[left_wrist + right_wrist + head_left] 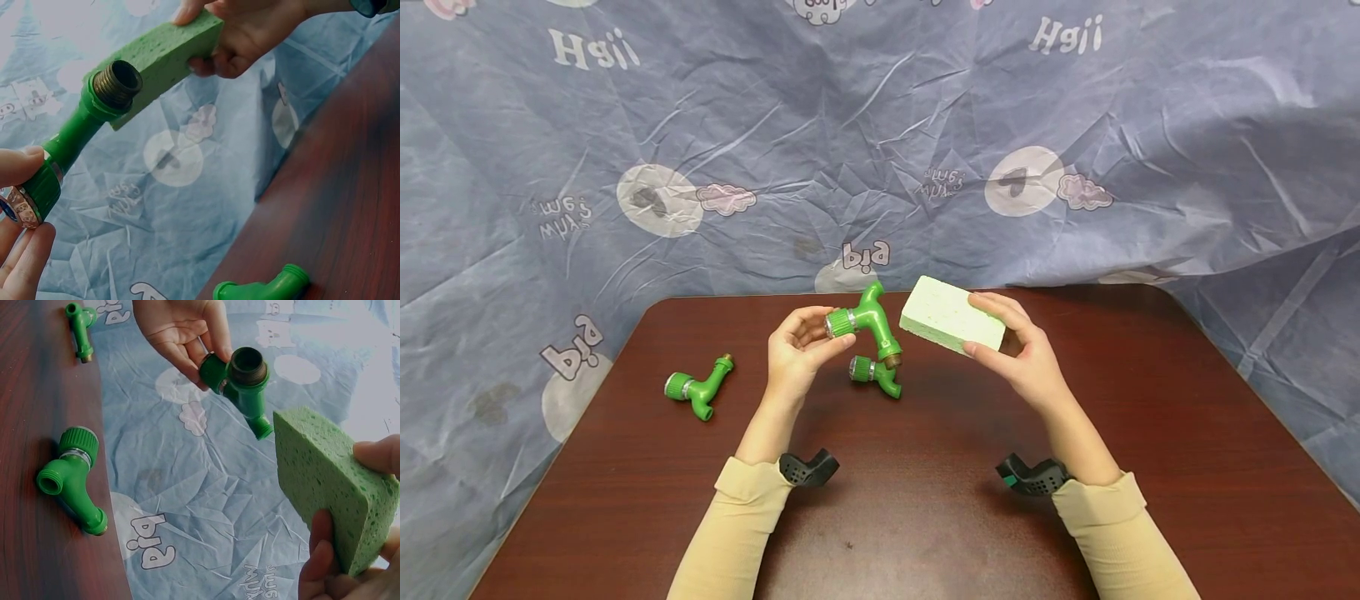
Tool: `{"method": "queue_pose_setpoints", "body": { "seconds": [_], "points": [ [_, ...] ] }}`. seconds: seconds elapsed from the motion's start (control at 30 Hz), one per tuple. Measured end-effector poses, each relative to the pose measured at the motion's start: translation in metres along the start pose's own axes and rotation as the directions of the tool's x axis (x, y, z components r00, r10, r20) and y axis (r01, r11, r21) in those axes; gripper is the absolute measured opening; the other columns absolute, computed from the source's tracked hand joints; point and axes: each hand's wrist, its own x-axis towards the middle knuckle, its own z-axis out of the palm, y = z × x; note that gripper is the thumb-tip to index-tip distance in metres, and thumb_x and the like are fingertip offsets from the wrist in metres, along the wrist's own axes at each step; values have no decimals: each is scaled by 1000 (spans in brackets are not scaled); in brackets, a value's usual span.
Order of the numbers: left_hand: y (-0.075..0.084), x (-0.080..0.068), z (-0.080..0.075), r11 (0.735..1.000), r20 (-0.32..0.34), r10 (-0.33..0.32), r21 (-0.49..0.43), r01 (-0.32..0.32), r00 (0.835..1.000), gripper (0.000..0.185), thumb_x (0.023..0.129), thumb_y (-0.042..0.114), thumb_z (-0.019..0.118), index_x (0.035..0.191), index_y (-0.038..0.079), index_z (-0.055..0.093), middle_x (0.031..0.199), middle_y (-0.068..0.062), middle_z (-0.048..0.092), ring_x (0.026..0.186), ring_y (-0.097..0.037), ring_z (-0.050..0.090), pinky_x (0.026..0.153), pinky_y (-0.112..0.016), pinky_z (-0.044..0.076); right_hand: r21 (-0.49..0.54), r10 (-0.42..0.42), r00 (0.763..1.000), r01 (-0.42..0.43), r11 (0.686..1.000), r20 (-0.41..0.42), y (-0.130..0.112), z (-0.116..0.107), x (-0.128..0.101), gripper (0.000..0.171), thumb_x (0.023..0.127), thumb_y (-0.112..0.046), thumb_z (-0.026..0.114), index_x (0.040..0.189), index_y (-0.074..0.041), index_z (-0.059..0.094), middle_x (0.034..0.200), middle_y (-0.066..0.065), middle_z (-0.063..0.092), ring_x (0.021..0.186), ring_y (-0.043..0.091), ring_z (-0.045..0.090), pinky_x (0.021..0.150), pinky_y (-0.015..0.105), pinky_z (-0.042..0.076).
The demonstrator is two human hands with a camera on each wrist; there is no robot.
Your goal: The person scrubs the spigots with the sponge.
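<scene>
My left hand [797,346] pinches a green tap [871,318] by its ribbed knob, between thumb and fingers. The tap is held up over the table, its brass threaded end [117,84] pointing down toward me in the head view. My right hand [1018,350] grips one end of a pale green sponge [951,312], thumb on the near side and fingers over the far edge. The sponge's free end is close to the tap, with a small gap between them in the head view. Fine pores show on the sponge [331,481] in the right wrist view.
A second green tap [876,375] lies on the dark wooden table [925,500], beneath the held one. A third green tap [698,387] lies further left. Behind the table's far edge hangs a creased blue-grey printed cloth [880,150]. Both wrists wear black bands.
</scene>
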Motion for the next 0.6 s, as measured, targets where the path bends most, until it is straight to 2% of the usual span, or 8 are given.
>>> {"method": "queue_pose_setpoints", "body": {
  "seconds": [0.1, 0.37, 0.5, 0.6],
  "points": [
    [1, -1, 2, 1000, 14, 0, -7, 0, 1000, 44, 67, -14, 75, 108, -12, 58, 95, -2, 68, 79, -15, 64, 70, -24, 54, -19, 22, 999, -23, 1000, -26, 1, 1, 0, 53, 75, 18, 66, 125, 9, 53, 130, 13, 45, 101, 20, 52, 72, 20, 51],
    [-1, -3, 4, 1000, 69, -13, -8, 14, 998, 44, 66, -17, 74, 106, -10, 57, 99, -4, 68, 84, -17, 64, 74, -27, 53, -14, 41, 999, -41, 999, -13, 2, 6, 0, 52, 75, 17, 65, 125, 10, 52, 130, 14, 44, 97, 18, 54, 70, 19, 52],
    [0, -3, 3, 999, 109, -34, 19, 32, 993, 45, 65, -17, 74, 107, -10, 57, 99, -3, 68, 85, -17, 64, 75, -27, 52, -12, 26, 1000, -26, 1000, -14, 2, 7, -1, 51, 75, 19, 65, 124, 12, 52, 130, 16, 44, 100, 18, 53, 71, 19, 51],
    [-1, -4, 1, 997, 142, -71, 40, 66, 987, 46, 66, -16, 74, 109, -9, 58, 97, -1, 68, 82, -16, 65, 71, -25, 53, -12, 13, 1000, -13, 1000, -11, 2, 8, -1, 51, 74, 20, 64, 123, 13, 51, 129, 17, 44, 101, 18, 52, 71, 19, 51]
  ]
}}
